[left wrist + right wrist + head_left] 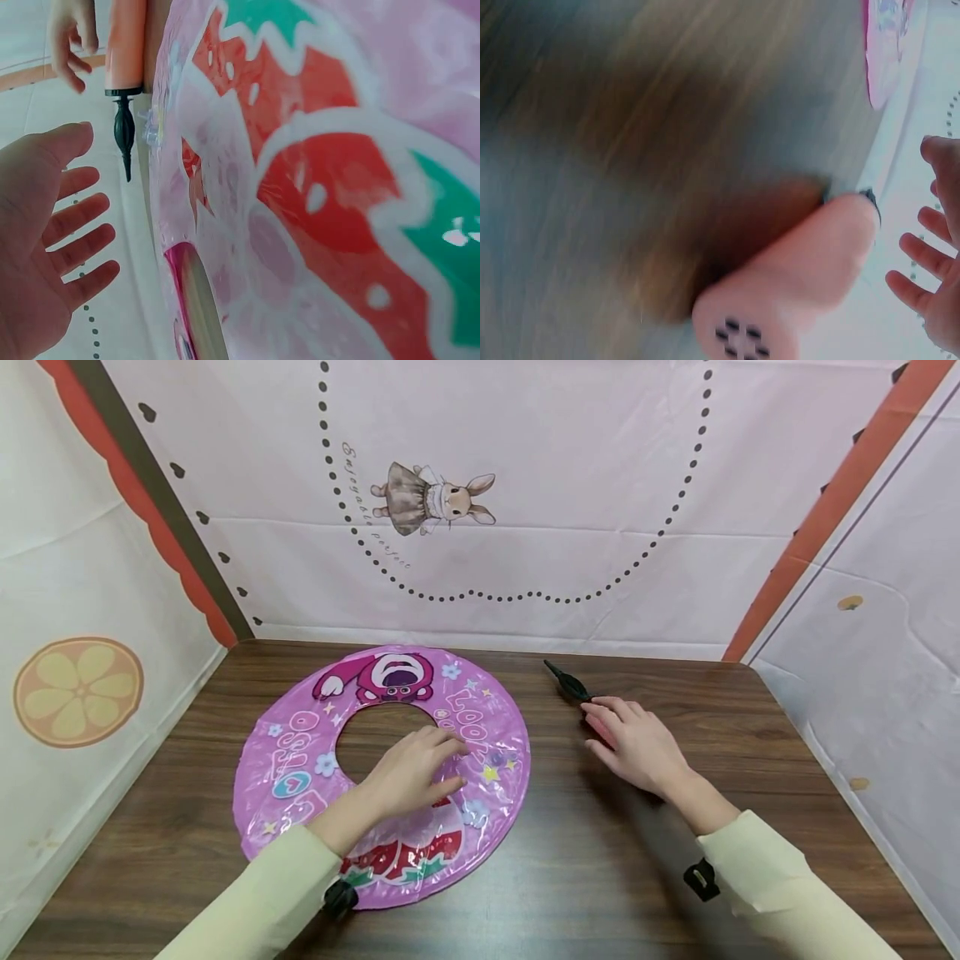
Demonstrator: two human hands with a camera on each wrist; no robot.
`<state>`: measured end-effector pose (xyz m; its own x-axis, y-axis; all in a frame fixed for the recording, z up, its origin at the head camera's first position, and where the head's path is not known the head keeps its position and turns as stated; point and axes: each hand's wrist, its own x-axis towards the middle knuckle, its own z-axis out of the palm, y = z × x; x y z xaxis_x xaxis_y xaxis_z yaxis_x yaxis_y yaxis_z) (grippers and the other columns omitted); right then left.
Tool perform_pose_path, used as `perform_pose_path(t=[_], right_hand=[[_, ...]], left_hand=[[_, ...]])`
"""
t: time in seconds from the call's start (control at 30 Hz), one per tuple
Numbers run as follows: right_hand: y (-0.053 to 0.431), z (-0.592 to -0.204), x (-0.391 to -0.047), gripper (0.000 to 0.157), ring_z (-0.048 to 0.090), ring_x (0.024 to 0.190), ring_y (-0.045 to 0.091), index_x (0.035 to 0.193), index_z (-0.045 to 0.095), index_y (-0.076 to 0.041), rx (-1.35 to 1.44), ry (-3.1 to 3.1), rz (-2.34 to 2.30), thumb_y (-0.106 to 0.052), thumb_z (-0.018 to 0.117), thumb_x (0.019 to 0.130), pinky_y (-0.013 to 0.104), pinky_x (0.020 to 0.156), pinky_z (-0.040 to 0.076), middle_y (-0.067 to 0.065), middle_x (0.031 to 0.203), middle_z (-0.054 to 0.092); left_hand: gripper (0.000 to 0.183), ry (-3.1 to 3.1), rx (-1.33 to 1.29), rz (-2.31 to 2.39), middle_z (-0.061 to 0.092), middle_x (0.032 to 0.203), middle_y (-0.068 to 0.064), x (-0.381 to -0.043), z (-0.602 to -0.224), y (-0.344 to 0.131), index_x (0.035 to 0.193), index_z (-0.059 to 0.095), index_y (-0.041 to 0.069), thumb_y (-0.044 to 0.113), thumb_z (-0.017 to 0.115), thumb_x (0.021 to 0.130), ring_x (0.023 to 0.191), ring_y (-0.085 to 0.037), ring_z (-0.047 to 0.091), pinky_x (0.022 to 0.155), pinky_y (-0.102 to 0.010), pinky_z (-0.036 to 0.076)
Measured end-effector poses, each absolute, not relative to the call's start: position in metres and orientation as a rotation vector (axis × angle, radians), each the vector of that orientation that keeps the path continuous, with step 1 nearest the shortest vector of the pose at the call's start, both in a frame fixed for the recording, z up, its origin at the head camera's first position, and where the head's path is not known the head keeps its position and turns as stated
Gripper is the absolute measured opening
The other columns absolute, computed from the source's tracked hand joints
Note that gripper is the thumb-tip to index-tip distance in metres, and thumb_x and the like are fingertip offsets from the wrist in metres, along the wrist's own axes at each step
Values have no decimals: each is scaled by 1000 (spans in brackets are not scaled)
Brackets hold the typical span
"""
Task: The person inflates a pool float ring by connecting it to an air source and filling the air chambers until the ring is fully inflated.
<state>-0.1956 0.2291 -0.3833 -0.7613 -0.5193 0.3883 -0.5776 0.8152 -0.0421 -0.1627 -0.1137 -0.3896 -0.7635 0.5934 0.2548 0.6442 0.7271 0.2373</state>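
Note:
A pink swim ring (pixel 491 693) printed with a cartoon bear and strawberries lies flat on the table. Above its right inner side hovers my left hand (pixel 414 770), fingers loosely spread and gripping nothing. A clear valve (pixel 154 127) sticks up from the ring in the left wrist view. To the ring's right lies a hand pump with a black tapered nozzle (pixel 570 683) and a pinkish-orange body (pixel 802 262). My right hand (pixel 637 745) is over the pump body, hiding most of it in the head view; in the right wrist view its fingers are extended, apart from the pump.
The dark wood-grain table (pixel 525 860) is bordered by printed cloth at the back (pixel 562 485) and on both sides. A black wrist camera (pixel 340 897) sits at the left cuff and another (pixel 701 879) at the right cuff.

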Motion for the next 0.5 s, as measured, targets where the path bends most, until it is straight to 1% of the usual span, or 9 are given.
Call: perform_pose_path(t=[0.1, 0.27, 0.4, 0.5], right_hand=[[240, -378, -195, 55, 52, 107, 35, 129, 50, -10, 770, -2693, 213, -32, 67, 81, 53, 81, 46, 13, 127, 50], [255, -373, -193, 64, 47, 113, 41, 137, 40, -10, 664, -2855, 197, -34, 64, 83, 59, 83, 44, 18, 135, 42], [263, -370, -191, 65, 46, 113, 44, 138, 39, -9, 629, -2886, 182, -33, 64, 83, 60, 80, 44, 20, 137, 40], [267, -368, -189, 67, 46, 113, 46, 138, 37, -8, 598, -2912, 180, -33, 65, 83, 60, 79, 45, 22, 137, 40]], left_hand=[[36, -2768, -1002, -496, 59, 108, 0, -169, -390, -108, 109, 63, 15, 34, 69, 80, 104, -17, 54, 91, -36, 45], [35, -2777, -1009, -504, 62, 105, -2, -177, -392, -96, 107, 64, 14, 33, 69, 79, 99, -19, 57, 88, -37, 47], [36, -2817, -985, -512, 63, 104, -2, -182, -394, -85, 108, 63, 13, 34, 69, 79, 97, -20, 59, 87, -37, 47], [37, -2860, -950, -495, 63, 105, -2, -185, -397, -77, 108, 63, 14, 36, 69, 79, 98, -20, 58, 87, -37, 47]])
